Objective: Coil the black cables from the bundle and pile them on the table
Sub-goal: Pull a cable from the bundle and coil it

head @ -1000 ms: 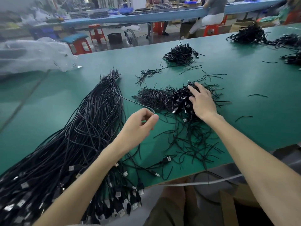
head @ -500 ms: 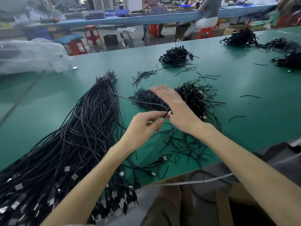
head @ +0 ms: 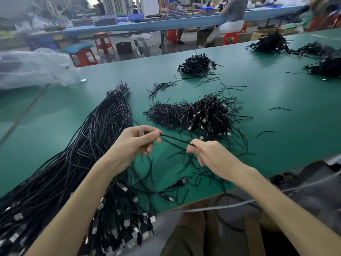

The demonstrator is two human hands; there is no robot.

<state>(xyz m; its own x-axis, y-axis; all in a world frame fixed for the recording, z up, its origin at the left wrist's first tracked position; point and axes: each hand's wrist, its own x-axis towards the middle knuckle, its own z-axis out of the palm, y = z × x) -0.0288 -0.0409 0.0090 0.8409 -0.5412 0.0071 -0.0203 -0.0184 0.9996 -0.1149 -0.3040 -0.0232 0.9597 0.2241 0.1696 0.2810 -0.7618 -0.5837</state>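
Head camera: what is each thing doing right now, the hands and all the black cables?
left hand, pinching one cable
right hand, pinching the same cable
cable, stretched between both hands, not coiled
bundle, lying long and uncoiled on the table
pile, coiled cables heaped beyond the hands

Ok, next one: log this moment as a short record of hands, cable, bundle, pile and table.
left hand: pinches the cable at its plug end
right hand: pinches the same cable further along
cable: stretched between both hands, above the table
bundle: long, lying left of the hands, plugs over the near edge
pile: coiled cables beyond the hands
table: green
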